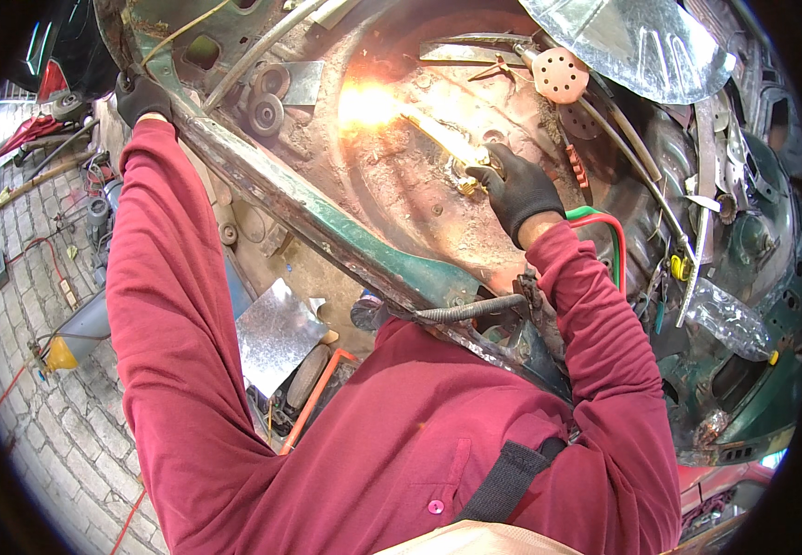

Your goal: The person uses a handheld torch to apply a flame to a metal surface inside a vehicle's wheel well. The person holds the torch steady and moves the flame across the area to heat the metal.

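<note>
My right hand [521,190], in a black glove, is closed around the brass handle end of a gas torch [447,141]. The torch's tube points up and left, over the rusty, dusty metal floor [410,217] of a car body. A bright orange-white glare [366,104] at its tip hides the surface there. Red and green hoses [615,227] run beside my right wrist. At the upper left, my left hand [144,98], also black-gloved, grips the car body's worn green metal edge [299,197]. Part of its fingers is hidden.
Around the torch lie two small wheels [267,111], metal strips [475,51], a perforated sanding disc [560,76] and curved sheet metal [632,46]. A plastic bottle [732,321] rests at right. Below the edge are a shiny sheet [279,335] and an orange-framed tool [317,400]; a cylinder [86,326] lies on paving.
</note>
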`<control>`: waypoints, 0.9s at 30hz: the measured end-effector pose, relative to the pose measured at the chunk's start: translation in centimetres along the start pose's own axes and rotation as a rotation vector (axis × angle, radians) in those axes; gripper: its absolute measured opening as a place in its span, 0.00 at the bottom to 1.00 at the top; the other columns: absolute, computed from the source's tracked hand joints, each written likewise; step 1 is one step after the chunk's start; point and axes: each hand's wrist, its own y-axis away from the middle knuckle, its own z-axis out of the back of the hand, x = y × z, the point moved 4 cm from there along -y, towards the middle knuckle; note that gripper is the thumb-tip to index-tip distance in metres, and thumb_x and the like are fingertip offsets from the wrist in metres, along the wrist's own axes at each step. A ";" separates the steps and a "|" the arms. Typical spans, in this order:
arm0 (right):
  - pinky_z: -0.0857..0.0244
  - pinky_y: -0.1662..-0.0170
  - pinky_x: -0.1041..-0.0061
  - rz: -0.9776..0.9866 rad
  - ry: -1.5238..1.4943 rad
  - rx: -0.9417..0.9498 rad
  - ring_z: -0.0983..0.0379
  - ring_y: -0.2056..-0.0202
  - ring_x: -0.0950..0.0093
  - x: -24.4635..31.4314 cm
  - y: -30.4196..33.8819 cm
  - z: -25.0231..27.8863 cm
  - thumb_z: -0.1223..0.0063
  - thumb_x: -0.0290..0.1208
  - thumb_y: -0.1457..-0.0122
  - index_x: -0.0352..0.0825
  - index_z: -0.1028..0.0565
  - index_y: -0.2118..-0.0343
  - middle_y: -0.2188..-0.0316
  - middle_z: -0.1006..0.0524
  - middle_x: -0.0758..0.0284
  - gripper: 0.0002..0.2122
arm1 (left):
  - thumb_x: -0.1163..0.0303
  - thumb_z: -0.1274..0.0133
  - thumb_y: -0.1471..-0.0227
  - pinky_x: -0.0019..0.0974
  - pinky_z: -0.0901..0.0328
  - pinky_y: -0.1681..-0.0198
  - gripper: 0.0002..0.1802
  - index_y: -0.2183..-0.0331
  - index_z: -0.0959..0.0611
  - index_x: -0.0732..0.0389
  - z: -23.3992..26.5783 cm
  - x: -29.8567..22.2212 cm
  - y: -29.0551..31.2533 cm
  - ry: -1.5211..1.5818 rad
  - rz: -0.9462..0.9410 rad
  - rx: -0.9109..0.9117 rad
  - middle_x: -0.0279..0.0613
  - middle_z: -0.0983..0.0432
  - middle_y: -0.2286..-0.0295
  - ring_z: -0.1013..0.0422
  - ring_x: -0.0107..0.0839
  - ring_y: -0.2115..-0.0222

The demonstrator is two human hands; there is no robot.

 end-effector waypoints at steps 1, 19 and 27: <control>0.27 0.55 0.53 -0.002 0.002 -0.003 0.20 0.56 0.50 0.0 0.0 0.0 0.42 0.49 0.34 0.40 0.24 0.47 0.58 0.17 0.52 0.20 | 0.54 0.46 0.34 0.37 0.30 0.51 0.24 0.48 0.16 0.63 0.0 -0.3 0.2 -0.005 0.006 0.004 0.46 0.15 0.56 0.20 0.38 0.58; 0.27 0.54 0.54 -0.027 0.023 0.010 0.19 0.56 0.52 0.5 0.0 0.2 0.42 0.49 0.35 0.41 0.24 0.45 0.58 0.17 0.52 0.21 | 0.50 0.48 0.33 0.38 0.30 0.49 0.26 0.47 0.17 0.62 0.3 -0.3 0.0 -0.090 -0.004 0.019 0.48 0.15 0.54 0.20 0.42 0.54; 0.26 0.51 0.56 -0.067 0.004 0.072 0.21 0.53 0.49 1.1 0.0 0.8 0.39 0.48 0.35 0.37 0.24 0.43 0.54 0.19 0.48 0.24 | 0.51 0.47 0.33 0.38 0.30 0.49 0.26 0.47 0.17 0.63 0.0 -0.4 0.1 -0.064 -0.006 0.030 0.47 0.15 0.54 0.20 0.42 0.54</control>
